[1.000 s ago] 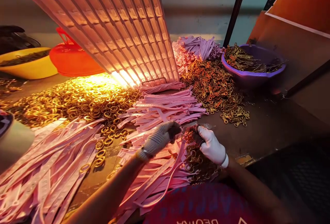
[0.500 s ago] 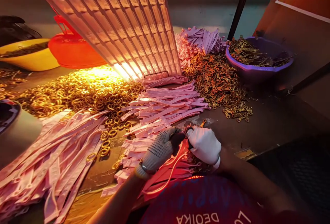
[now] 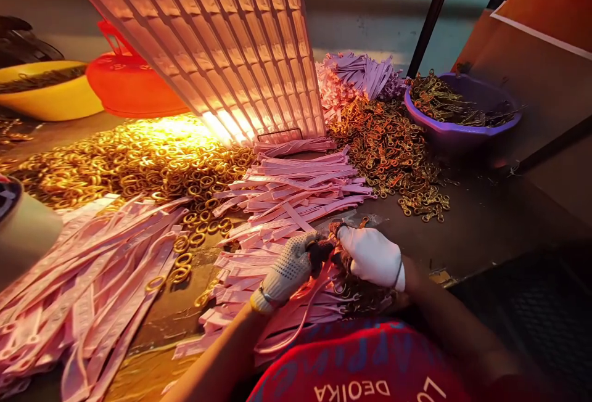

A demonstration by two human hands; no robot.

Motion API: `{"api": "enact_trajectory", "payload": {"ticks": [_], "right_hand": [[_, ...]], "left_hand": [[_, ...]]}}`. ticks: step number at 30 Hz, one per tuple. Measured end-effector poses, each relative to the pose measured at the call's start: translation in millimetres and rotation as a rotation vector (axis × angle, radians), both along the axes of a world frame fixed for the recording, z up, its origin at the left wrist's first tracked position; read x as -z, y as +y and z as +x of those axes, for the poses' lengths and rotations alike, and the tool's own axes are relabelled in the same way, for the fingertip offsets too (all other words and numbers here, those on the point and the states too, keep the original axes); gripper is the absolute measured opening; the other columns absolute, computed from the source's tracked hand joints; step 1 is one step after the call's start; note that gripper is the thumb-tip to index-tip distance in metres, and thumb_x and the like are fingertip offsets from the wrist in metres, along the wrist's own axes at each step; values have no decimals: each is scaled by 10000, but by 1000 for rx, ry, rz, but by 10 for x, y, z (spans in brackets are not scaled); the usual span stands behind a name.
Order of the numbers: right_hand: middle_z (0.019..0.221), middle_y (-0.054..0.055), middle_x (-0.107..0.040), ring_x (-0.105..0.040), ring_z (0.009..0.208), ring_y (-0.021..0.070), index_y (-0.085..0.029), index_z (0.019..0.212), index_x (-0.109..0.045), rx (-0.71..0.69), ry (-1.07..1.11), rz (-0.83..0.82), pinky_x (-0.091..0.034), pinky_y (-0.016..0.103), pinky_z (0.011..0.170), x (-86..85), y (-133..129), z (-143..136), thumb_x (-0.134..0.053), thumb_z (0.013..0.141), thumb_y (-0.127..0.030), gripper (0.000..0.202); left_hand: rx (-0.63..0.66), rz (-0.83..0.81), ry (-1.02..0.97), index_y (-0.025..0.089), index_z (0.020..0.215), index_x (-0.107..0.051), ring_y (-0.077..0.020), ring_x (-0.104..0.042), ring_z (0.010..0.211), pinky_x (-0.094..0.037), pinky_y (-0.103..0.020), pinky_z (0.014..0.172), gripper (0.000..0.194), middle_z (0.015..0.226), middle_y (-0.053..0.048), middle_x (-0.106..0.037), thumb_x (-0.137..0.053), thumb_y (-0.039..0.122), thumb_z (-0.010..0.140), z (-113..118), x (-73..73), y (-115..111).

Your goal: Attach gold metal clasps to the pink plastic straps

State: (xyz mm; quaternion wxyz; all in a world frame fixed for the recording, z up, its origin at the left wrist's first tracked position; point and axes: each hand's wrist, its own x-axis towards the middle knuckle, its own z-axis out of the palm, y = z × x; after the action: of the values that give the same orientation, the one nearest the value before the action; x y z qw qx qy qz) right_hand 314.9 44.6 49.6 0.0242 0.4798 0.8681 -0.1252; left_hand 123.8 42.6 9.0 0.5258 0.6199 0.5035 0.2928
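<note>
Pink strap (image 3: pixel 309 311) aslant toward shirt (image 3: pixel 351 365)

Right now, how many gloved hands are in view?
2: the left hand, dotted glove, and the right hand, white glove, close together by the middle pile of pink straps.

A dark table (image 3: pixel 476 220) is lit by warm light (image 3: pixel 222 127) near a ribbed panel (image 3: pixel 231 38), and the wall (image 3: pixel 365 29) is partly hidden by a post (image 3: pixel 432 20).

narrow pink strap (image 3: pixel 308 309): slim, bent in long curve, runs dn twd bottom edge, atop pile of like straps (image 3: pixel 245 278); upper end hidden.
</note>
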Motion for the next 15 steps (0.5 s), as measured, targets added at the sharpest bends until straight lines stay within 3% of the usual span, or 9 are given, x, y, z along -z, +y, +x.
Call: {"api": "enact_trajectory", "payload": {"ticks": [3, 8, 12, 15], "right_hand": [[1005, 133, -769, -733, 930, 276, -157, 1262, -600, -2, -56, -40, -476, 307, 710, 0, 65, 15, -559, 822, -86, 447], [984, 121, -770, -720, 932, 252, -136, 1181, -630, -48, -2, -69, -463, 290, 732, 186, 81, 7, -569, 792, -97, 396], [929, 141, -751, -707, 877, 264, -106, 1141, -627, -156, -18, -16, -463, 316, 694, 298, 37, 0, -560, 815, -110, 333], [911, 153, -736, -701, 842, 264, -97, 1150, -608, -209, -79, 45, -447, 323, 633, 337, 41, -14, -506, 877, -109, 292]], "left_hand": [[2, 51, 48, 174, 743, -623, -120, -499, 487, -378, -234, 499, 299, 567, 4, -592, -550, 394, 932, 22, -11, -46], [-35, 100, 108, 187, 694, -613, -139, -514, 520, -386, -252, 545, 291, 556, 4, -600, -566, 381, 906, 37, 76, -77], [-46, 149, 137, 188, 693, -644, -155, -543, 574, -405, -254, 578, 173, 607, -12, -654, -598, 290, 824, 38, 213, -67], [-26, 133, 129, 186, 717, -673, -154, -544, 553, -419, -247, 556, 167, 632, -21, -676, -568, 266, 819, 24, 196, -19]]}}
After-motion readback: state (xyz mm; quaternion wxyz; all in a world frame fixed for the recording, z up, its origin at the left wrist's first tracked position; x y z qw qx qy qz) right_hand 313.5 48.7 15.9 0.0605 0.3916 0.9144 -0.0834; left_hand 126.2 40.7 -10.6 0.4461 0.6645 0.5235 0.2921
